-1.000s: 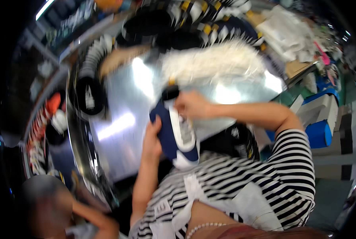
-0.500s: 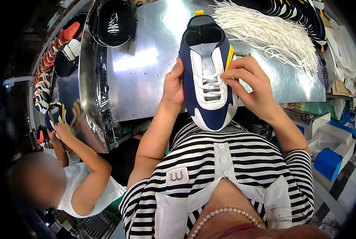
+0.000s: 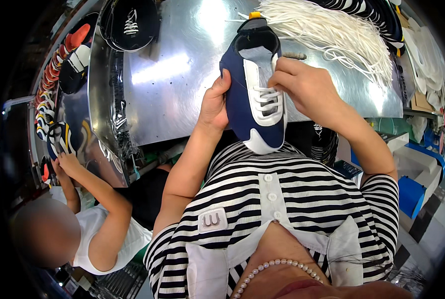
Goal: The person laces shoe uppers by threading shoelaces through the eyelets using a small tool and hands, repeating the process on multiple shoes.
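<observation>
Navy-and-white sneaker (image 3: pixel 255 89) held toe-toward-chest over the steel table (image 3: pixel 172 74) edge: left hand (image 3: pixel 213 102) clamps its side to steady it, right hand (image 3: pixel 302 87) pinches the white laces (image 3: pixel 268 97), spare lace bundle (image 3: pixel 332 30) lying just beyond.

The left hand (image 3: pixel 213 103) grips the side of a navy-and-white laced sneaker (image 3: pixel 256 84); the right hand (image 3: pixel 302 87) pinches its white laces (image 3: pixel 268 97), above a shiny metal table (image 3: pixel 172 74).
</observation>
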Motion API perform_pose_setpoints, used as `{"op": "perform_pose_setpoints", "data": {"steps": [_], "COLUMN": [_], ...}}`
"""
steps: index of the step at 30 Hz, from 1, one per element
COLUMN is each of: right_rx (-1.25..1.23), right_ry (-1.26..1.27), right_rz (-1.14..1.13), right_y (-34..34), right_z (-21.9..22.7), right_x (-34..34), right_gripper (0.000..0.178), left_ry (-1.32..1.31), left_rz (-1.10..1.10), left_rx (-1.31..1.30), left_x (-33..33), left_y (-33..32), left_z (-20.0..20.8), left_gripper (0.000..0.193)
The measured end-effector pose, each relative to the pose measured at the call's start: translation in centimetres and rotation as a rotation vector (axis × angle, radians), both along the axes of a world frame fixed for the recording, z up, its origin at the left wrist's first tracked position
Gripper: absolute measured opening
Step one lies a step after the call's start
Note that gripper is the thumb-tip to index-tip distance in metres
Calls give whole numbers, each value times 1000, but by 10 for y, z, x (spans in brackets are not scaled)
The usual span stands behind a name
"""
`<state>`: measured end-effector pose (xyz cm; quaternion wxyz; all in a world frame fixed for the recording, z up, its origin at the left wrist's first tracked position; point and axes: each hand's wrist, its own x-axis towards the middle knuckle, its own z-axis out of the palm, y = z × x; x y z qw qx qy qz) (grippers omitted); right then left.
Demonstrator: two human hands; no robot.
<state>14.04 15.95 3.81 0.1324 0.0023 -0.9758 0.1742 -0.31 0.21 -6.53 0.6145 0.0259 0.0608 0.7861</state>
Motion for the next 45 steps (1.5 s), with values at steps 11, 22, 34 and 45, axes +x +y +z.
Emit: {"op": "perform_pose_setpoints", "data": {"steps": [11,22,34,45], "right_rx": [-399,34,-888,-2034], "right_ry": [137,-126,-55,183], "right_rz": [-27,55,-34,-375], "right_y": [-11,-14,6,-23], "right_z": [-5,-6,-32,-76], "right_x": [6,13,28,21], "right_gripper": [13,18,14,36], "left_ry": [-174,23,-215,1455], "left_rz": [-31,21,-46,581], "left_rx": [49,-168,37,-797], "left_x": [6,13,13,7], "left_y": [-14,-8,-10,-33], "left_z": [-14,-4,-24,35], "left_gripper": [54,51,50,39]}}
